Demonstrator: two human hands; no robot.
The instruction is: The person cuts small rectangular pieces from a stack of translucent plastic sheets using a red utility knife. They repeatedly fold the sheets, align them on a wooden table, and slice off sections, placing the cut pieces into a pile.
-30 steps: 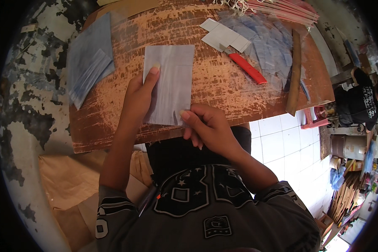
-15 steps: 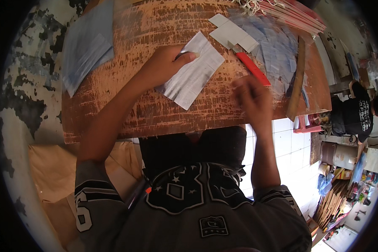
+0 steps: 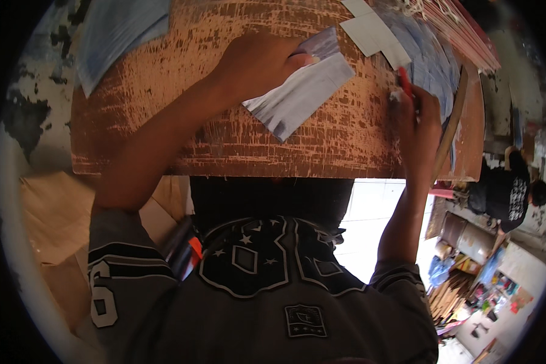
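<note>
My left hand is closed on a whitish rectangular sheet with a glossy, greyish plastic-like surface, its thumb on the upper left edge. A bluish flap stands up at the sheet's top, just beyond the thumb. The sheet lies slanted above the worn table. To the right, my right hand is closed around a red-handled box cutter. Most of the handle is hidden by the fingers, and I cannot make out the blade. Just beyond it lie pale grey card pieces, joined in a stepped shape.
Bluish clear plastic sheets lie at the table's left; more plastic pieces are heaped at the right beside a wooden strip. Red-and-white bundled strips with cords lie far right. Another person is off to the right.
My right hand has taken hold of the red box cutter, which lay on the table before. In my left hand the sheet has shifted, and a bluish flap now lifts at its top.
</note>
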